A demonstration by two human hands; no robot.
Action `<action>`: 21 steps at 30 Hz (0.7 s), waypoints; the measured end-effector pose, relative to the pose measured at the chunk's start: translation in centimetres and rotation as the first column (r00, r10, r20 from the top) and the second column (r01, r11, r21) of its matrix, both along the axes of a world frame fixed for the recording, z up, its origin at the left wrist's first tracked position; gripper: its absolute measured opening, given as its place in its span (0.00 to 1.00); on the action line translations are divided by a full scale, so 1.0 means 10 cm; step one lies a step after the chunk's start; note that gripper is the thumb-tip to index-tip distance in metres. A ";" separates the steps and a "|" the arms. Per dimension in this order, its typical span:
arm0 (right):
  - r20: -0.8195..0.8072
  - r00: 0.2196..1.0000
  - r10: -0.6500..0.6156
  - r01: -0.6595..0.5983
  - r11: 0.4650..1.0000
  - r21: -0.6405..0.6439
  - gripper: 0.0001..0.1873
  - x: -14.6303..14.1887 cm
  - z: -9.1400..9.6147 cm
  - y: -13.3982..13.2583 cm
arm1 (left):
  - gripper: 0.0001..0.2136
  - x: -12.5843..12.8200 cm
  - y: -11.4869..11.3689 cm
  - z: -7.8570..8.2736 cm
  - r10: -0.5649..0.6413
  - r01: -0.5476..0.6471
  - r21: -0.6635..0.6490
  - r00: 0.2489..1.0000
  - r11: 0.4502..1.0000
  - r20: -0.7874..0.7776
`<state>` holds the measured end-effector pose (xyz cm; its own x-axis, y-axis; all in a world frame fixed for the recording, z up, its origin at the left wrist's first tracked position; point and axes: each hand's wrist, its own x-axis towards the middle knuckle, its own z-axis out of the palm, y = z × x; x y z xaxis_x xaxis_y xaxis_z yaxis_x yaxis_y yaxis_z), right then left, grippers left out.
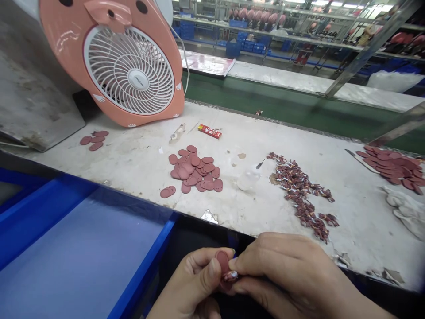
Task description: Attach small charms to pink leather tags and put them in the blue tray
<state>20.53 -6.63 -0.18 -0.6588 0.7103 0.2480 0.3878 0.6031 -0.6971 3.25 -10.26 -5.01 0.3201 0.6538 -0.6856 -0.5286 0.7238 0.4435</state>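
1. Head view: a scuffed workbench spans the frame ahead of the fingers; a blue tray sits nearer, left of them.
2. Pink pig-faced desk fan: on the bench, well ahead of the fingers and to their left.
3. Pile of flat oval rubber pads: on the bench, ahead of the fingers.
4. Heap of small dark-red assembled pieces: on the bench, ahead of the fingers and to their right.
5. Left hand: thumb and fingers closed, gripping one oval pad upright, held above the dark area below the bench edge.
6. Right hand: thumb and fingers pinched nearly shut on a small red-and-silver piece, pressed against the lower part of that pad. Exact fit is hidden by the fingertips.
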 end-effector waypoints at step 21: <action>-0.026 1.000 0.006 -0.007 0.998 -0.064 0.02 -0.08 0.04 0.01 | 0.17 -0.05 -0.04 0.00 -0.034 0.032 0.069 0.999 0.997 0.023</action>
